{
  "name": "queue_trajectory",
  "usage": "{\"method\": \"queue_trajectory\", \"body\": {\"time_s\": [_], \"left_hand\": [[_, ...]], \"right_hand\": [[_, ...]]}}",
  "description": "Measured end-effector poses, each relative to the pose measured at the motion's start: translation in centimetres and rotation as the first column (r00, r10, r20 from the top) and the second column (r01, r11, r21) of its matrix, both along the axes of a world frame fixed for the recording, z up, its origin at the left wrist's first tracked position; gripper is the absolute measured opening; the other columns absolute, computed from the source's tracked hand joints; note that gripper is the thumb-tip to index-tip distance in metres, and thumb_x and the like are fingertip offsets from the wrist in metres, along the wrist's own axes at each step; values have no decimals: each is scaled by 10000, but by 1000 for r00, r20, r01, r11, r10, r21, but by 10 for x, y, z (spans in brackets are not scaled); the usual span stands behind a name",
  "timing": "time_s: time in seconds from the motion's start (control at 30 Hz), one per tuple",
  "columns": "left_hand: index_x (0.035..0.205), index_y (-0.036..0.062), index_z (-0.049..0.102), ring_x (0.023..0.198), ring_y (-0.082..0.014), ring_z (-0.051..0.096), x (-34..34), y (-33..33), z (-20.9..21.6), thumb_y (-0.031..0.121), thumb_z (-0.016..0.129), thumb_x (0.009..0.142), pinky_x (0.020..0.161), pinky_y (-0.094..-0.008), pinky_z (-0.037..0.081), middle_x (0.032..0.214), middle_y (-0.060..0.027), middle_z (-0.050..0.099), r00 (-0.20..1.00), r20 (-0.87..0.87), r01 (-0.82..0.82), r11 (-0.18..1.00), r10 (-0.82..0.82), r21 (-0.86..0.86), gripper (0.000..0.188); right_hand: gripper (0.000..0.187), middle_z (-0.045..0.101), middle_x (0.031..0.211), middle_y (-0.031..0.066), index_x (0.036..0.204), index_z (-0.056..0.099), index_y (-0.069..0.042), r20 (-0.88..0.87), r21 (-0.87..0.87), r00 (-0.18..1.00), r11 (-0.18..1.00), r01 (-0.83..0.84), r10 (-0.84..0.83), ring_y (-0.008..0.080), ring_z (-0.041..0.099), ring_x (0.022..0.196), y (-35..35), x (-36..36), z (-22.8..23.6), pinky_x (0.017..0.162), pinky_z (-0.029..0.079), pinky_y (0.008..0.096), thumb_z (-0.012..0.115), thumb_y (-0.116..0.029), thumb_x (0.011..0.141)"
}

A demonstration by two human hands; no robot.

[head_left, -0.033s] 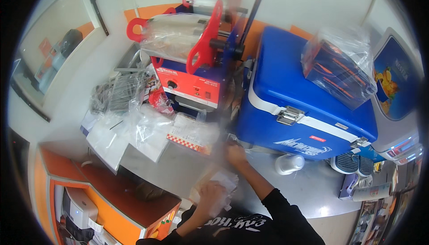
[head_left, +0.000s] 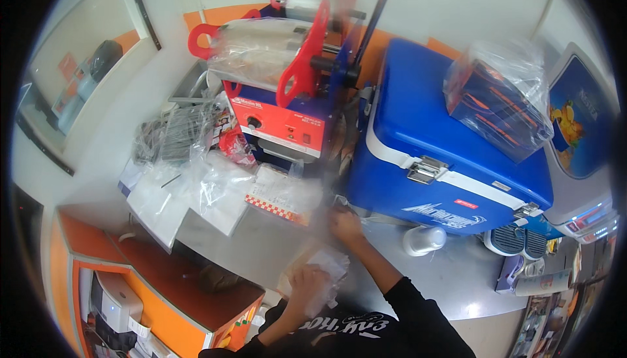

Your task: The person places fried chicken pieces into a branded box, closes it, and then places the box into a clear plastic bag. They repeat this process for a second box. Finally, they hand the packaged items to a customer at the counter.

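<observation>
My left hand point(head_left: 308, 283) is closed on a pale, crumpled wrapper point(head_left: 331, 261) in front of my body. Paper and thin plastic seem mixed in it; what lies inside is hidden. My right hand point(head_left: 344, 223) reaches forward to the counter at the near left corner of a blue cooler box point(head_left: 457, 191). Its fingertips are beside a bit of clear plastic point(head_left: 341, 201), but blur hides whether they grip it. Left of that hand, a clear bag with a red-and-white checked strip point(head_left: 277, 209) rests on the counter.
A red and blue cup-sealing machine point(head_left: 281, 123) with a long lever stands at the back. Left of it lie plastic bags point(head_left: 212, 185) and packed dark lids point(head_left: 179, 136). A wrapped box point(head_left: 496, 107) sits on the cooler; a white cup point(head_left: 423, 240) lies on the metal counter point(head_left: 450, 280).
</observation>
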State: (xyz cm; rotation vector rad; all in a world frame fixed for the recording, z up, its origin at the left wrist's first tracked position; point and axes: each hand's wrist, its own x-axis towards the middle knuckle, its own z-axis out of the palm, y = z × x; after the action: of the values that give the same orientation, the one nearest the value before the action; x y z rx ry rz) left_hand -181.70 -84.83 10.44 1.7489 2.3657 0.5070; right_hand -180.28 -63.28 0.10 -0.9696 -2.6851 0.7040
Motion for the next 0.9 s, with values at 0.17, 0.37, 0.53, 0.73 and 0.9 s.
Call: {"method": "queue_trajectory", "body": {"time_s": [0.17,0.37,0.53,0.73,0.9], "left_hand": [[837,129,647,1020,-303,502,-3,-7,1,211,656,728,889,-420,356,1010,-98,582,972,185,-160,984,143,79,136],[858,116,695,936,-295,556,-10,-8,9,114,693,699,853,-419,387,911,-83,635,921,370,-242,925,124,292,159],[865,120,694,961,-268,555,-8,-11,-3,155,716,690,866,-406,389,942,-68,646,923,354,-268,911,150,314,180],[819,66,704,850,-298,581,-13,-13,-28,149,731,694,772,-424,444,841,-104,664,859,457,-392,871,231,296,152],[788,22,691,762,-259,621,-17,-8,-23,117,745,723,701,-376,483,787,-116,672,764,622,-413,870,171,268,127]], "right_hand": [[73,690,923,99,876,682,-62,-466,-255,875,967,7,-130,273,643,840,-4,20,34,739,494,355,666,-104,818],[72,692,918,76,884,692,-59,-588,-252,808,956,-152,-27,215,620,905,-2,39,56,823,453,321,689,-61,813],[91,695,925,89,907,694,-37,-650,-205,760,967,-152,-18,199,642,877,3,35,65,804,475,311,671,-37,819],[131,684,921,36,994,666,-7,-467,-741,812,656,-144,-349,78,609,835,-33,78,103,756,479,231,637,-43,871],[95,658,849,17,986,647,-50,-378,-861,749,504,-69,-544,4,472,542,-67,107,114,504,362,171,622,-101,910]]}}
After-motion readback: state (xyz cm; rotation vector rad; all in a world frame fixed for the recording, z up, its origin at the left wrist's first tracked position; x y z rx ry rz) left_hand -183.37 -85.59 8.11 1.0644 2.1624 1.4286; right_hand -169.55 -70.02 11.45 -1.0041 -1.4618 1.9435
